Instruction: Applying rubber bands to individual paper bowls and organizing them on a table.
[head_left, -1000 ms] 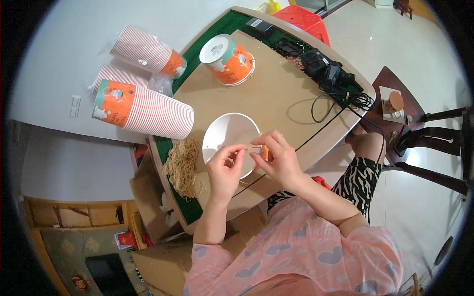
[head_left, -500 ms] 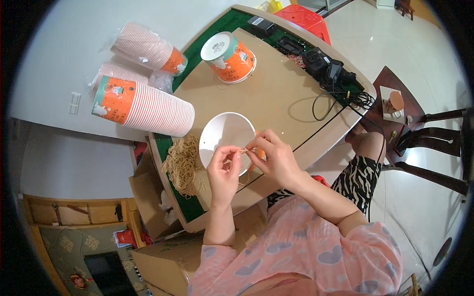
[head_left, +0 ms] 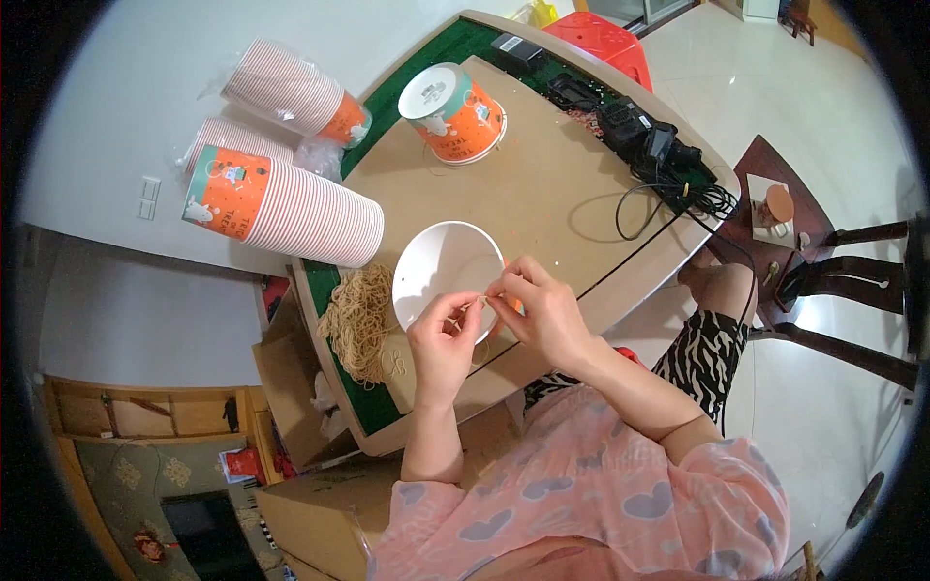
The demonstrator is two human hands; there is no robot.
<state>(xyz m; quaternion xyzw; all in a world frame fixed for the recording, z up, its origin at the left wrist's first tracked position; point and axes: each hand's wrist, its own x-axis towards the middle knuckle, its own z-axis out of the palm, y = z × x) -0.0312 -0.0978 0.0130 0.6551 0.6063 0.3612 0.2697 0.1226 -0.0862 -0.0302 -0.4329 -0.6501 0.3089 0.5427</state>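
Tan rubber band (head_left: 481, 302), thin and hard to make out, is pinched between the fingers (head_left: 463, 312) of the left hand (head_left: 444, 339) and those of the right hand (head_left: 542, 312), both sets pressed together on it just over the near rim of a white lid (head_left: 436, 271) lying flat on the brown surface (head_left: 542, 194). Keeping the band taut and level over that rim, with an even pull from each side, looks the surest way to work it. Left of the lid lies a loose heap of more bands (head_left: 356, 320). Beyond the lid stands one orange paper tub (head_left: 453, 113), capped, contents hidden. Further left of the lid lie sleeves of stacked paper cups (head_left: 281, 203), empty as far as can be seen.
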